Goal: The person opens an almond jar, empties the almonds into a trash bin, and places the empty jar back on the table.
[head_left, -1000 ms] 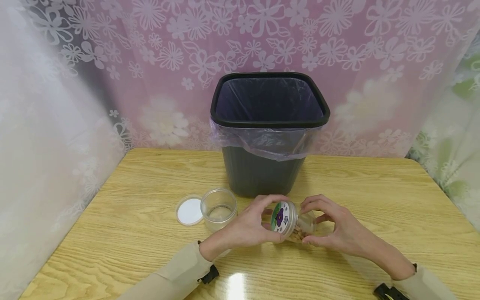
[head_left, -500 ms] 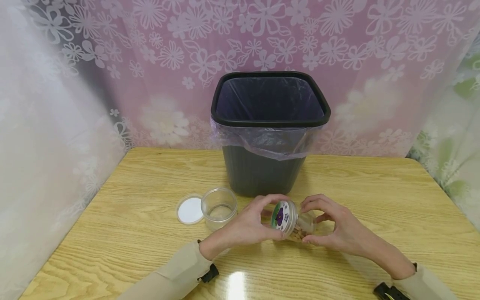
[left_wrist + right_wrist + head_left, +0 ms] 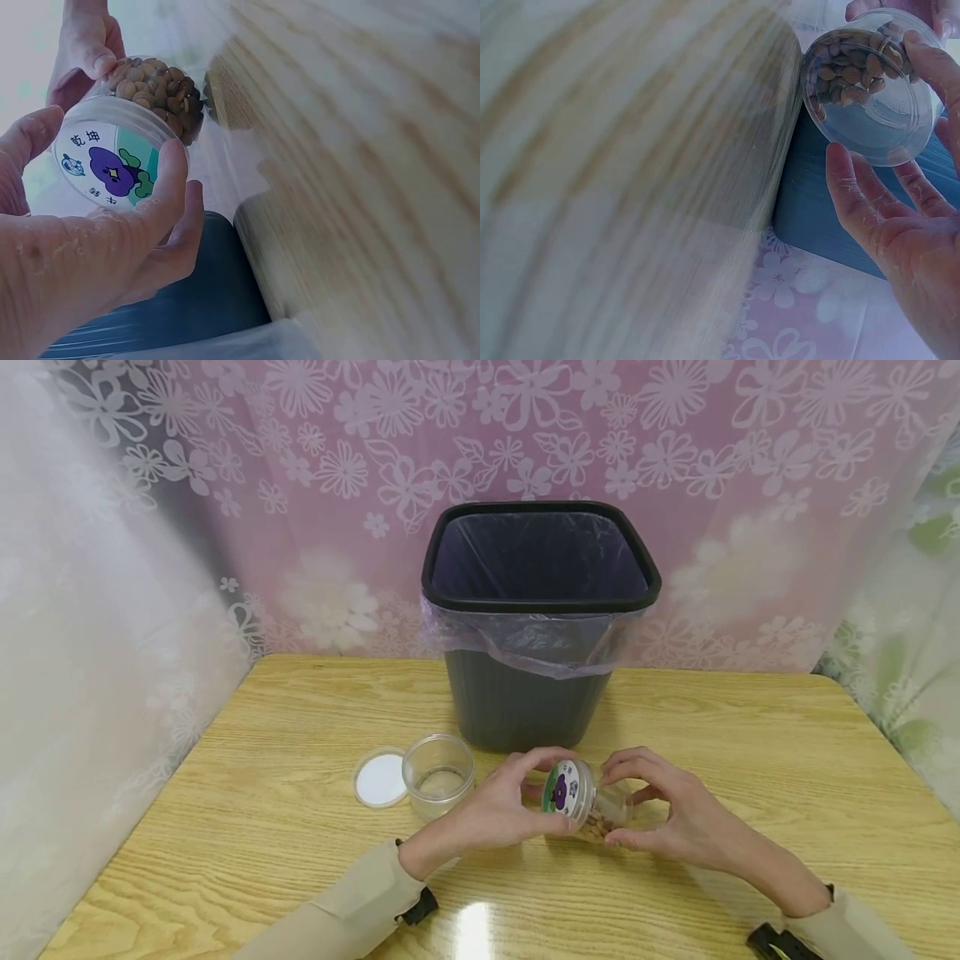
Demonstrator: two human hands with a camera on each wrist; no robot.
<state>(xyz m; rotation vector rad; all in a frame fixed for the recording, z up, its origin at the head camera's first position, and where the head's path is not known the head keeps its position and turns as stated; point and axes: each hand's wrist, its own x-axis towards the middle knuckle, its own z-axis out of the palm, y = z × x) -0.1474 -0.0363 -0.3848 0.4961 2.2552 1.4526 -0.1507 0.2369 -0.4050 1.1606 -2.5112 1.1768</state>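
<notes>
A clear plastic jar (image 3: 617, 804) lies tilted on its side, partly filled with brown oval nuts or seeds (image 3: 154, 90). On its screw lid (image 3: 561, 792) is a white and green label with a purple cartoon figure; the lid faces left. My left hand (image 3: 498, 806) grips the lid's rim between thumb and fingers. The jar's base end is held by my right hand (image 3: 678, 814), thumb below and fingers above. The right wrist view shows the clear bottom of the jar (image 3: 881, 124), with the contents slumped to one side. The lid is on the jar.
Left of my hands stands an open clear container (image 3: 438, 772), with a round white-centred lid (image 3: 380, 780) flat beside it. Behind them is a dark bin (image 3: 528, 702) with a purple liner bag. All stand on a wooden table (image 3: 300, 718) before a floral curtain.
The left thumb has shifted slightly right along the lid's rim, and the label has turned a little. The right hand and the jar body have stayed almost still.
</notes>
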